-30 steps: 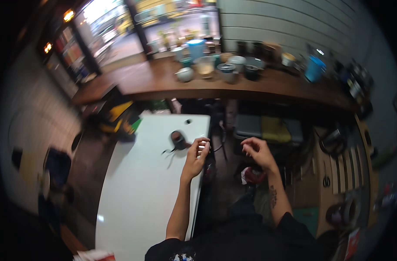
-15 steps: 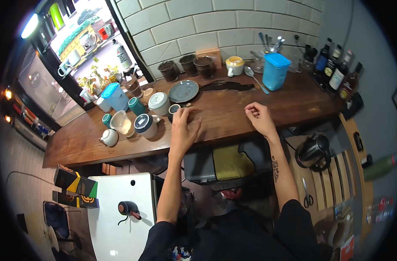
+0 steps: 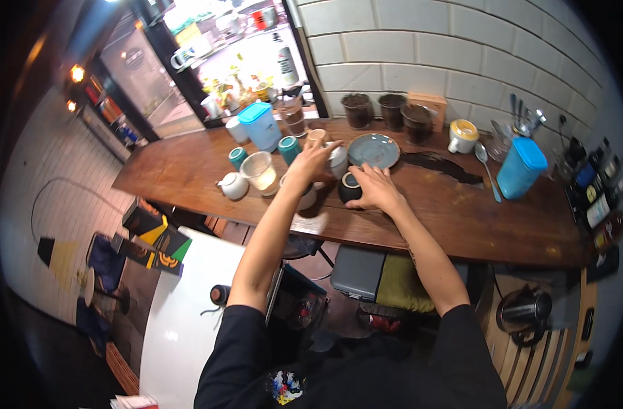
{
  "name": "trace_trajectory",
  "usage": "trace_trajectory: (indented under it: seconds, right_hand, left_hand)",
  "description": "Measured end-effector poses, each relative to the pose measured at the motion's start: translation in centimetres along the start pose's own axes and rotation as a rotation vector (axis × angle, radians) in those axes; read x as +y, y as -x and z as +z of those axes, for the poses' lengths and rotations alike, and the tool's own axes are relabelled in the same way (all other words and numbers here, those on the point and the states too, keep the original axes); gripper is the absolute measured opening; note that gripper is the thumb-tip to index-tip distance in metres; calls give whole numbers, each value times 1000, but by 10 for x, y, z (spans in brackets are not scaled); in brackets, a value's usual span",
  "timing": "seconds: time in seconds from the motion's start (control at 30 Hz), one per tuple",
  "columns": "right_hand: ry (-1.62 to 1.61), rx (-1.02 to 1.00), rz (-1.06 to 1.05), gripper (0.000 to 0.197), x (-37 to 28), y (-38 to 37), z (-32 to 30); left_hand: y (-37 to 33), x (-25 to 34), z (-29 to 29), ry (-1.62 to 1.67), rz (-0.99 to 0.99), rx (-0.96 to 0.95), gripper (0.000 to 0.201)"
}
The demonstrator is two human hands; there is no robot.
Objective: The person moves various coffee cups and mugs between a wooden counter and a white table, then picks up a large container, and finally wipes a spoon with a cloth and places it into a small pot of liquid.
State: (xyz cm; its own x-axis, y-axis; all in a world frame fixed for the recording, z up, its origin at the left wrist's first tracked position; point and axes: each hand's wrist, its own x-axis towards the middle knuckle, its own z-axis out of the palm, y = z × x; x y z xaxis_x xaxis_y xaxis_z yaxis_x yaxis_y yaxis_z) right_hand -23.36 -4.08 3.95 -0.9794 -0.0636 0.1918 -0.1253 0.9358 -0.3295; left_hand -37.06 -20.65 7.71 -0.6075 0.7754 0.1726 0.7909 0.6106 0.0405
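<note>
A round grey-blue ceramic plate (image 3: 373, 150) lies flat on a dark brown wooden counter (image 3: 475, 232). Farthest left of the plate, toward the counter's near edge, sits a small rounded white cup (image 3: 233, 186), with a small teal cup (image 3: 238, 158) just behind it. Next, also left of the plate, come a translucent blue plastic container with a bright blue lid (image 3: 259, 129), a clear plastic cup with pale contents (image 3: 260, 172) and a second, larger teal cup (image 3: 288, 148).

The left hand (image 3: 311, 162) is palm down to the left of the plate, its fingers spread and half open over a white ceramic cup (image 3: 337, 161), which stands just left of the plate; whether they press on it I cannot tell.

The right hand (image 3: 375, 186) is at the near side of the plate, bent into a curve, thumb and fingers set about the right side of a small black cup with a pale ring on top (image 3: 350, 189). That cup is just in front of the plate, to its left; how firmly it is clasped I cannot tell.

Right of the plate are a white mug with a yellow rim (image 3: 463, 136), a long metal spoon (image 3: 487, 170) and a turquoise lidded plastic container (image 3: 522, 169).
</note>
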Motion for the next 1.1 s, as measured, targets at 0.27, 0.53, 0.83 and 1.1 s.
trace_trajectory:
  seconds: [0.27, 0.53, 0.83, 1.1]
  right_hand:
    - [-32, 185, -96, 86, 15, 11, 5]
    - [-344, 331, 68, 72, 18, 29, -52]
    - [-1213, 37, -143, 98, -46, 112, -43]
    - [-1347, -768, -274, 106, -309, 138, 100]
  left_hand:
    - [-13, 20, -18, 6, 6, -113, 107]
    - [65, 37, -68, 485, 120, 460, 98]
    - [369, 84, 5, 1664, -302, 965, 98]
    - [664, 101, 32, 1348, -833, 1268, 80]
